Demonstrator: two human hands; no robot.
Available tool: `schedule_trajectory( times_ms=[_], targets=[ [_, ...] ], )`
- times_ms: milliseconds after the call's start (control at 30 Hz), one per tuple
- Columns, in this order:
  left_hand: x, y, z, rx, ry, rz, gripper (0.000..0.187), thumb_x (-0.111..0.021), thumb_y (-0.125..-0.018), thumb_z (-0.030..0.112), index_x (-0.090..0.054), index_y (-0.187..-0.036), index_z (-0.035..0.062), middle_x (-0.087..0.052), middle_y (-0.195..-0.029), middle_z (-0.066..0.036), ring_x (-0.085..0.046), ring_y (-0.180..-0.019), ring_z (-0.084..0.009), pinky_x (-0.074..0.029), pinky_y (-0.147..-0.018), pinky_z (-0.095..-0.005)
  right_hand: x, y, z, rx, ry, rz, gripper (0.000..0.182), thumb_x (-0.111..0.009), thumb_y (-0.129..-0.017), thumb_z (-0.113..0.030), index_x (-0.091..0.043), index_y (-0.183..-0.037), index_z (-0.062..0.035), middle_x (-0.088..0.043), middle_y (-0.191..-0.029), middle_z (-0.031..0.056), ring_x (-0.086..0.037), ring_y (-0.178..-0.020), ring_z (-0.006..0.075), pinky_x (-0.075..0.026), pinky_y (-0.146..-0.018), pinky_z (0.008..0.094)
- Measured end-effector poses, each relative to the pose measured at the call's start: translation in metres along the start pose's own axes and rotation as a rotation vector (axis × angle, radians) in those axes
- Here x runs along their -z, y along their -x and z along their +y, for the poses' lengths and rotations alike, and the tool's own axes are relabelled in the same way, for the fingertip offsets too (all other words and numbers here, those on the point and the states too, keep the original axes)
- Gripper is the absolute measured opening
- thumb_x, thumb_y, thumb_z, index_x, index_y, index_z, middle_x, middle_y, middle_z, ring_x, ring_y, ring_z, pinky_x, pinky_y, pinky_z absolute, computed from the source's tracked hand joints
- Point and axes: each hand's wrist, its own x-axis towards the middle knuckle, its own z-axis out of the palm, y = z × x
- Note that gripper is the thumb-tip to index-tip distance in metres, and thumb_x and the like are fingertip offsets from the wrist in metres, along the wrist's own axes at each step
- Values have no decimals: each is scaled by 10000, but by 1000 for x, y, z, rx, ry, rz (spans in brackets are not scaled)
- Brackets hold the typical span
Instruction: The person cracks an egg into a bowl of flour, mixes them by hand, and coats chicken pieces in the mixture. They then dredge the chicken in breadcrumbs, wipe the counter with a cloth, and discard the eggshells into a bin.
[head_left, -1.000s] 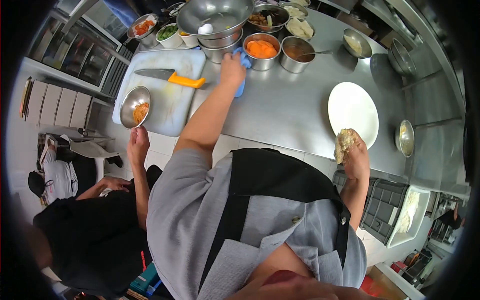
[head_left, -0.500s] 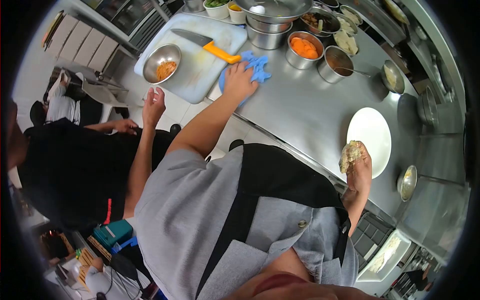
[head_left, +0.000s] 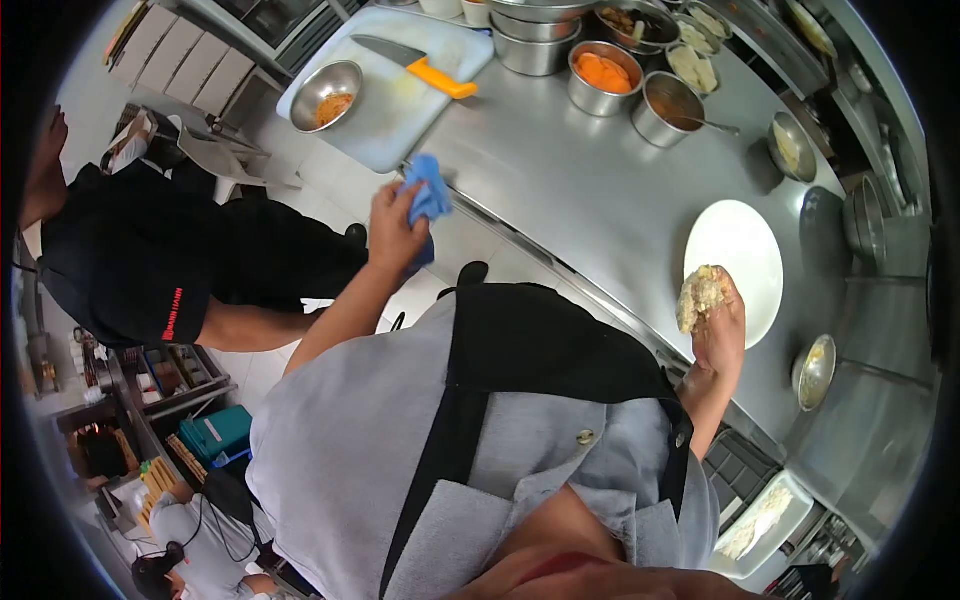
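My left hand [head_left: 396, 232] is closed around a crumpled blue cloth [head_left: 427, 190], held just off the table's front edge. My right hand [head_left: 722, 325] grips a lumpy, pale yellow coated piece of food [head_left: 702, 298] by the near rim of a white oval plate [head_left: 745, 262]. Bits of the same coating cling to the fingers. Left of the steel table's bare surface, a white cutting board [head_left: 390, 130] bears a knife with an orange handle [head_left: 440, 80] and a steel bowl [head_left: 327, 97] with orange shreds inside.
Steel pots line the far side, one with orange slices [head_left: 604, 73] and one with a spoon in brown liquid [head_left: 670, 108]. Small steel bowls [head_left: 790, 147] stand at the right. A co-worker in black [head_left: 130, 265] stands close on my left; another person sits lower left.
My left hand has lifted the blue cloth off the table and drawn it back toward me. My right hand stays by the plate with the food. The co-worker's raised hand has gone from beside the board.
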Motion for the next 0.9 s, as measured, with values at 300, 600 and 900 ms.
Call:
schedule_trajectory(
  times_ms=[300,600,900],
  targets=[
    [-97,-66,24,-212,-460,-94,525,-532,-777,456,-474,-1243,222,-346,-1387,-26,-293,-1263,-326,-251,-936,-584,-12,35,3,11,-72,103,313,-460,-768,-35,-497,-1074,18,-559,-910,44,-536,-792,116,-439,-681,244],
    [-120,29,175,-1173,561,-976,509,-650,-642,128,-557,-1139,175,-575,-1071,-38,-494,-1034,-239,-392,-844,-394,-51,95,7,32,-13,279,389,-608,-766,-213,-502,-1060,20,-569,-900,42,-540,-789,111,-438,-678,240],
    [-59,-95,116,-647,384,-372,482,-628,-693,160,-542,-1158,71,-572,-1043,-180,-539,-912,-358,-425,-833,-412,-76,137,10,63,23,442,318,-579,-790,-176,-522,-1038,15,-576,-904,37,-538,-794,101,-436,-681,230]
  ],
)
